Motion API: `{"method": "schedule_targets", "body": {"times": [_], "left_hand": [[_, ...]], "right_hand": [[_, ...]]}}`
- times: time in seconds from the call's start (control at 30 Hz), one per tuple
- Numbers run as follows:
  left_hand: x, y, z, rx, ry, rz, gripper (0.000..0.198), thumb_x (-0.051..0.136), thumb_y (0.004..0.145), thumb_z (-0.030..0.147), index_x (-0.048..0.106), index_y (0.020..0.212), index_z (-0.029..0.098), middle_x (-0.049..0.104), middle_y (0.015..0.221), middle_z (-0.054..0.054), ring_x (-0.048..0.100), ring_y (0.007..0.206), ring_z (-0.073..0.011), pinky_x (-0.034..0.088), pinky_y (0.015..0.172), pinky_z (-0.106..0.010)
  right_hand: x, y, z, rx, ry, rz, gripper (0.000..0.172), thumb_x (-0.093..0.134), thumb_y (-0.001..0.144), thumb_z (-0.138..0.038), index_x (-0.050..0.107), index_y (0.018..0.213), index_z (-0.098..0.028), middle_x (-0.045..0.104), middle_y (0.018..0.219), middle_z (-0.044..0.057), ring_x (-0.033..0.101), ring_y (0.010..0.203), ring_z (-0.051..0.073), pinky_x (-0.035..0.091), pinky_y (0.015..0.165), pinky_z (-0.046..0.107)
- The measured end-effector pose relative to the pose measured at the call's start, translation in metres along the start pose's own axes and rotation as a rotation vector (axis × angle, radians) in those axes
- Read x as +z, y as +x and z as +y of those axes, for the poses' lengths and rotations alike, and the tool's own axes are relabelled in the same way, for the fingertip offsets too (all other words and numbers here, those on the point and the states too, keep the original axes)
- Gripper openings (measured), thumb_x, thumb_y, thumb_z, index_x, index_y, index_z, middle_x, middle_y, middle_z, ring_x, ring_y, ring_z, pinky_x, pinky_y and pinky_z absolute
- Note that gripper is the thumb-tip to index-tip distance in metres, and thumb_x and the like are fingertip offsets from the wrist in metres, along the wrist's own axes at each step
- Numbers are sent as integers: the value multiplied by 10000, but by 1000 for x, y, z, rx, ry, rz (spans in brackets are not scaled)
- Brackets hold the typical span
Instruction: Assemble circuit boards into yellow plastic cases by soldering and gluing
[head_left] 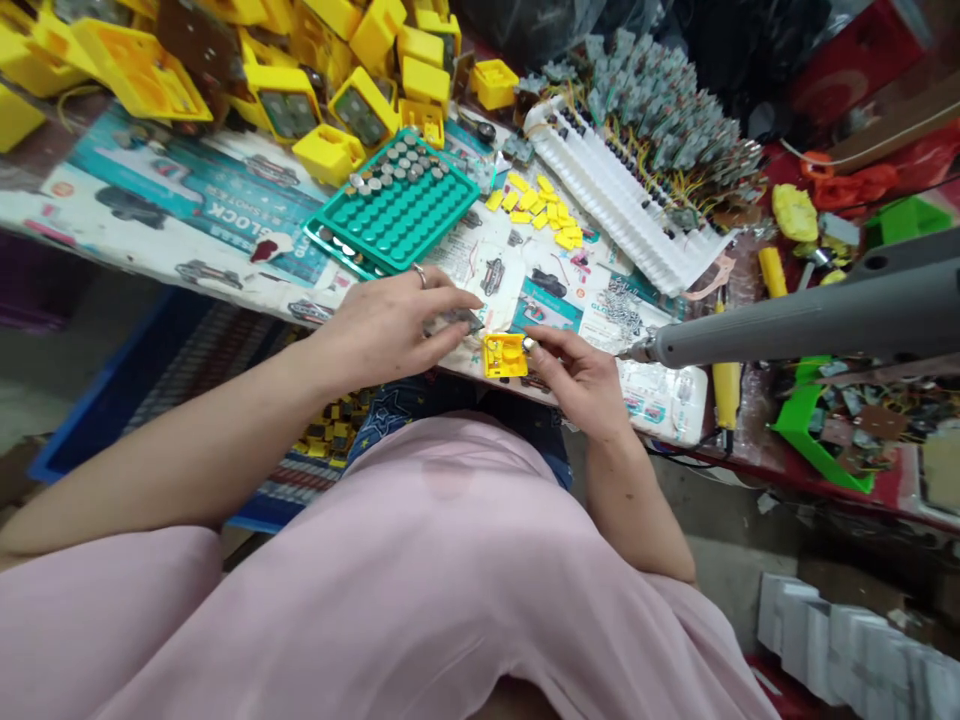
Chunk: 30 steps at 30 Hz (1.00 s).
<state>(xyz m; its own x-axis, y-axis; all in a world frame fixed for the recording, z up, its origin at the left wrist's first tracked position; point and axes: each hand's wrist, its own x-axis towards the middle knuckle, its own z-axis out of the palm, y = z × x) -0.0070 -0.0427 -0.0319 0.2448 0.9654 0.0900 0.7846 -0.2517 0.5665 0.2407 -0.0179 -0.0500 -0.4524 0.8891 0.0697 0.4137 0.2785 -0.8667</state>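
A small yellow plastic housing (504, 355) lies at the table's near edge between my hands. My left hand (390, 325), with a ring on one finger, pinches a small grey circuit board (454, 320) just left of the housing. My right hand (581, 375) is closed round the housing's right side, with a small silvery part (528, 344) at its fingertips. A thin wire runs between the board and the housing.
A green tray (394, 205) of button cells sits behind my hands. Small yellow caps (541, 208), a white rack (626, 210) of wired boards and piled yellow housings (300, 70) lie further back. A grey tool barrel (802, 325) juts in from the right. A blue crate (150, 385) stands under the table.
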Motion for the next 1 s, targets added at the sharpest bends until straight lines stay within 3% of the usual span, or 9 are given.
{"method": "schedule_targets", "body": {"times": [0.07, 0.13, 0.3, 0.47, 0.6, 0.67, 0.7, 0.83, 1.0], "left_hand": [[3, 3, 5, 107, 82, 92, 426, 485, 944, 448, 712, 1201, 196, 636, 1352, -134, 585, 1249, -299, 452, 1065, -448], [10, 10, 10, 203, 42, 102, 423, 514, 936, 433, 682, 1233, 183, 626, 1376, -138, 547, 1313, -309, 426, 1103, -475], [27, 27, 14, 236, -114, -28, 272, 501, 925, 361, 702, 965, 181, 761, 986, -81, 694, 990, -229, 520, 890, -359], [23, 34, 12, 222, -71, -8, 278, 463, 944, 419, 684, 885, 261, 765, 873, -20, 689, 845, -227, 516, 809, -378], [26, 35, 0, 113, -90, -7, 314, 476, 885, 554, 674, 923, 314, 752, 893, -3, 676, 839, -275, 509, 762, -418], [28, 37, -5, 7, -89, -24, 370, 462, 830, 634, 677, 939, 353, 751, 858, 37, 657, 717, -261, 487, 686, -409], [28, 39, -7, -41, -73, -37, 399, 446, 803, 668, 675, 943, 373, 748, 829, 57, 640, 657, -249, 473, 654, -399], [22, 53, 1, -189, 158, -152, 413, 361, 850, 594, 671, 936, 335, 739, 773, 42, 662, 684, -233, 444, 639, -323], [15, 70, 21, -223, 433, -338, 423, 334, 924, 517, 683, 960, 281, 764, 803, -20, 696, 733, -264, 413, 613, -269]], "right_hand": [[1, -2, -1, -5, -1, 9, 300, 602, 920, -428, 715, 1111, -226, 709, 876, 9, 609, 682, 93, 469, 546, 216], [2, -3, -4, -59, -39, 54, 259, 589, 934, -394, 712, 1093, -231, 718, 904, 15, 607, 676, 86, 463, 527, 207], [8, -1, -3, -236, -112, 147, 202, 568, 955, -296, 687, 1112, -249, 746, 1009, 27, 669, 788, 108, 560, 684, 239], [14, -3, 3, -286, -315, 216, 218, 542, 973, -287, 675, 1143, -253, 737, 1163, 62, 689, 1097, 157, 573, 961, 305], [-12, -31, 9, -451, -549, 281, 157, 639, 928, -355, 711, 1032, -263, 768, 982, 31, 715, 877, 122, 569, 779, 234], [-43, -49, 18, -327, -715, 349, 156, 648, 918, -398, 719, 880, -264, 737, 763, -8, 670, 698, 101, 522, 680, 227], [-61, -56, 24, -101, -834, 444, 215, 614, 936, -421, 713, 824, -267, 724, 735, -10, 654, 691, 101, 508, 694, 233], [-129, -66, 54, 299, -991, 695, 337, 499, 982, -399, 697, 1102, -154, 714, 1080, 161, 617, 986, 242, 477, 859, 378], [-147, -50, 81, 557, -1023, 631, 356, 601, 915, -397, 682, 1110, -110, 678, 1064, 187, 561, 1001, 288, 439, 818, 376]]}}
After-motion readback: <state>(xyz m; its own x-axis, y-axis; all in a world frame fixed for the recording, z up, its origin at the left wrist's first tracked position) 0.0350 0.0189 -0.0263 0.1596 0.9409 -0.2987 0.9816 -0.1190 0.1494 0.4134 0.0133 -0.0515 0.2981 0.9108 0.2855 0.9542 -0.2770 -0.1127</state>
